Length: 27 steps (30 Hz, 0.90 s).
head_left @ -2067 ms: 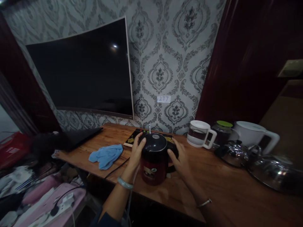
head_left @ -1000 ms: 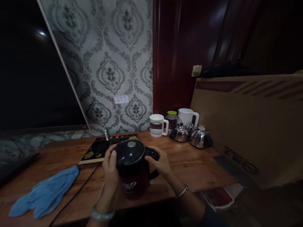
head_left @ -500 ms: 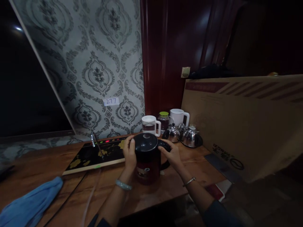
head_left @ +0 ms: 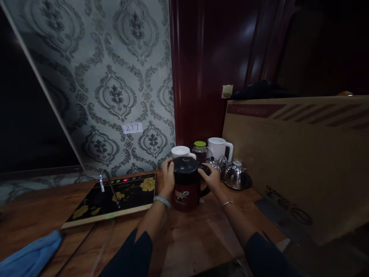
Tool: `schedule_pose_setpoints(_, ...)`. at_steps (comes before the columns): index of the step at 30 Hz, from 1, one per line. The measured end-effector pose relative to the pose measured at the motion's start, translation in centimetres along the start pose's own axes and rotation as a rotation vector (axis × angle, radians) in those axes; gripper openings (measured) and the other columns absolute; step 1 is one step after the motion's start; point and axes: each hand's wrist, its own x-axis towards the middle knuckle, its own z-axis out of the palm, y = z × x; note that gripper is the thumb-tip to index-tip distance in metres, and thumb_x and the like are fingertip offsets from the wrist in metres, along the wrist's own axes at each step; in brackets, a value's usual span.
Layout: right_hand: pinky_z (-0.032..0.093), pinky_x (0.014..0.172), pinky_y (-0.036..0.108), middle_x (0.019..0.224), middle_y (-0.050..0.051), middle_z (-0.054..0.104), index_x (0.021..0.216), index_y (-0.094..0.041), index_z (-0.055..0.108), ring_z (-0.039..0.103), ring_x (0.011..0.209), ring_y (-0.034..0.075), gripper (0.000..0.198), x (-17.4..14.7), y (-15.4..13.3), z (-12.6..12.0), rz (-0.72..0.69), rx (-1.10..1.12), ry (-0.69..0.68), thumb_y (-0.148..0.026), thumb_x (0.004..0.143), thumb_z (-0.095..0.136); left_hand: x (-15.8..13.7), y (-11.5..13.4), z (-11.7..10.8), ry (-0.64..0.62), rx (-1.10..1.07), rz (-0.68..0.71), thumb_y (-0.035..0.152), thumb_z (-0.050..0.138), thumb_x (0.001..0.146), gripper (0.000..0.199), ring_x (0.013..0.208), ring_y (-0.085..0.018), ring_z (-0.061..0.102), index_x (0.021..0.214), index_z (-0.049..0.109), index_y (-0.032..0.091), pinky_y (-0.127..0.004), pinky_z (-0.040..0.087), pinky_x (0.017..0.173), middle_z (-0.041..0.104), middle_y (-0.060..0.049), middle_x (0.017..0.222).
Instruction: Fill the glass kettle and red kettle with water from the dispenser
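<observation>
Between my two hands is a dark red kettle (head_left: pixel 186 198) with a domed black lid and a black handle on its right. My left hand (head_left: pixel 168 175) wraps round the left side near the lid. On the other side, my right hand (head_left: pixel 211 179) grips the top of the handle. The kettle is upright; whether its base rests on the wooden table or hangs just above it, I cannot tell. Right behind it, partly hidden, stands a white-lidded jug (head_left: pixel 180 151).
Farther back are a green-lidded glass pot (head_left: pixel 200 148), a white pitcher (head_left: pixel 218 148) and shiny metal kettles (head_left: pixel 235 175). A black tea stove panel (head_left: pixel 115 196) with a tap lies left, near a blue cloth (head_left: pixel 31 254). A large cardboard box (head_left: pixel 288 154) borders the right.
Both hands have moved the kettle farther back on the table, closer to the jugs, so it now covers more of the white-lidded jug. The view has shifted slightly.
</observation>
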Motion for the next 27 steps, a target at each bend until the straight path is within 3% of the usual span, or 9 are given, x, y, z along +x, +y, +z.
schedule_pose_setpoints(9, 0.052, 0.070, 0.036, 0.081, 0.009, 0.073, 0.085, -0.018, 0.067, 0.066, 0.076, 0.025, 0.046, 2.4, 1.7, 0.7, -0.010, -0.087, -0.003, -0.062, 0.074, 0.060, 2.2, -1.2, 2.1, 0.025, -0.025, 0.005, 0.038, 0.042, 0.091, 0.027, 0.113, -0.021, 0.056, 0.102, 0.061, 0.023, -0.040, 0.040, 0.107, 0.063, -0.007, 0.113)
schedule_pose_setpoints(15, 0.051, 0.067, 0.035, 0.078, 0.009, 0.072, 0.086, -0.018, 0.066, 0.066, 0.073, 0.026, 0.054, 2.8, 2.2, 1.0, 0.006, -0.117, 0.006, -0.070, 0.074, 0.056, 3.1, -2.0, 2.4, -0.016, -0.001, 0.056, 0.040, 0.039, 0.094, 0.034, 0.115, -0.022, 0.055, 0.105, 0.063, 0.019, -0.039, 0.039, 0.108, 0.063, -0.011, 0.115)
schedule_pose_setpoints(20, 0.049, 0.067, 0.036, 0.079, 0.011, 0.072, 0.088, -0.018, 0.067, 0.065, 0.074, 0.027, 0.062, 2.8, 2.1, 1.1, 0.021, -0.170, 0.010, -0.076, 0.073, 0.053, 3.9, -2.3, 2.7, -0.051, 0.004, 0.015, 0.047, 0.036, 0.095, 0.042, 0.120, -0.022, 0.054, 0.107, 0.066, 0.020, -0.041, 0.035, 0.112, 0.064, -0.011, 0.119)
schedule_pose_setpoints(24, 0.049, 0.067, 0.036, 0.079, 0.012, 0.072, 0.087, -0.018, 0.067, 0.064, 0.074, 0.026, 0.067, 2.8, 1.9, 1.0, 0.013, -0.203, -0.002, -0.080, 0.073, 0.049, 4.1, -1.8, 2.1, -0.087, -0.012, -0.104, 0.055, 0.036, 0.095, 0.050, 0.135, -0.022, 0.044, 0.121, 0.063, 0.022, -0.040, 0.029, 0.117, 0.057, -0.011, 0.137)
schedule_pose_setpoints(27, 0.049, 0.067, 0.037, 0.079, 0.012, 0.072, 0.087, -0.017, 0.067, 0.064, 0.074, 0.027, 0.070, 2.8, 1.7, 0.9, 0.015, -0.219, -0.006, -0.083, 0.072, 0.046, 2.4, -0.7, -0.1, -0.064, -0.033, -0.141, 0.059, 0.036, 0.094, 0.057, 0.143, -0.021, 0.036, 0.133, 0.055, 0.023, -0.039, 0.028, 0.118, 0.046, -0.010, 0.149)
